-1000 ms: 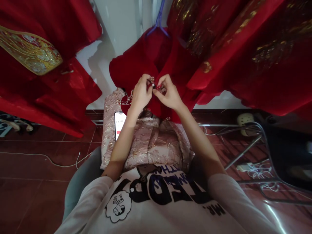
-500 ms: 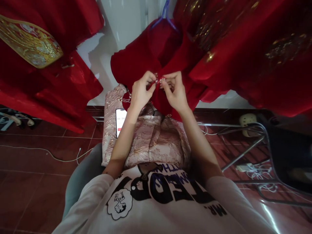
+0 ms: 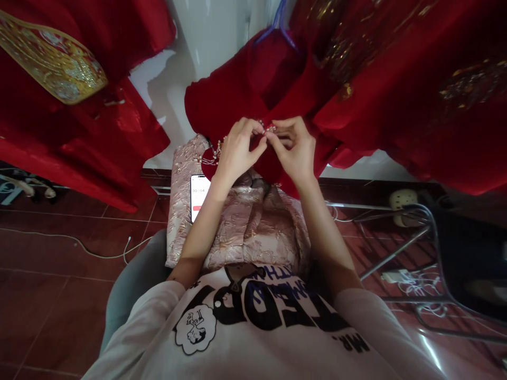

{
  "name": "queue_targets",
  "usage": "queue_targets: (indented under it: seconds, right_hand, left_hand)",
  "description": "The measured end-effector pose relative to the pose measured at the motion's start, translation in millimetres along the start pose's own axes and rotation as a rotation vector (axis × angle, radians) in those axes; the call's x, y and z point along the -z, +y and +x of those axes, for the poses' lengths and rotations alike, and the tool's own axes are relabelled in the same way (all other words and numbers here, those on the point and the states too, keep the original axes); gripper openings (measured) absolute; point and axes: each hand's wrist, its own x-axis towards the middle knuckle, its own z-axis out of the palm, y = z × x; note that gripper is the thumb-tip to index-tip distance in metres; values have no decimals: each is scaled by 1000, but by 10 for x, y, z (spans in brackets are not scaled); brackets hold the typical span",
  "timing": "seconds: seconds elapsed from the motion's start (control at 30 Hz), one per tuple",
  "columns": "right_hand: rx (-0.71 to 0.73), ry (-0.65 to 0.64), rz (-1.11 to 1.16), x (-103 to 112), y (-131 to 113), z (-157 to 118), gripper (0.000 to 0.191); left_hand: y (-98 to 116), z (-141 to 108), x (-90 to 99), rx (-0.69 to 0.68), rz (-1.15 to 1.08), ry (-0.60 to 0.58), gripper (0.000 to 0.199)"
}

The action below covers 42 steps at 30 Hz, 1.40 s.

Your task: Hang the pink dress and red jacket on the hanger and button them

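A red garment hangs in front of me on a purple hanger. At its front opening, a small piece of beaded trim with pale beads is pinched between my fingers. My left hand is closed on its left side, thumb against index finger. From the right, my right hand grips it the same way, and the fingertips nearly meet. Strings of pearly beads lie on the red cloth left of my left hand. The exact form of the pinched piece is partly hidden by my fingers.
Across my lap lies a pink brocade cloth with a lit phone on it. Red garments with gold embroidery hang on both sides. A metal-framed chair, a pale clog and tangled cables are at right.
Both hands and the hanging garment appear slightly further right in view. The fingers have drawn closer together around the beaded trim. Both hands keep their pinch.
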Motion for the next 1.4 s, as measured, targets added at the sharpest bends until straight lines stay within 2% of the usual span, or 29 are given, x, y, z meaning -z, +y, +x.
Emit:
queue_targets:
  seconds: [0.47,0.77,1.0,1.1,1.27,1.4]
  right_hand:
    - [10,-1,43,49,-27,0,51]
    - [3,52,77,-5,-39,-10,54]
    - [27,6,-20,-60,21,-1,51]
    - [30,-34,-125,-114,45,-11,63]
    - [47,-86,-270,-218,12,-78,92]
    - [43,-173,-271,-127,-13,-92,95]
  left_hand:
    - [80,-14,31,-10,47,-19,4]
    - [8,-32,23,-13,58,-29,15]
    - [35,-30,-10,16,-50,-30,14]
    - [12,-5,-68,67,-155,-23,24]
    - [-143,31,-148,122,-276,-52,33]
    - [-264,21,-137,157,-332,-88,30]
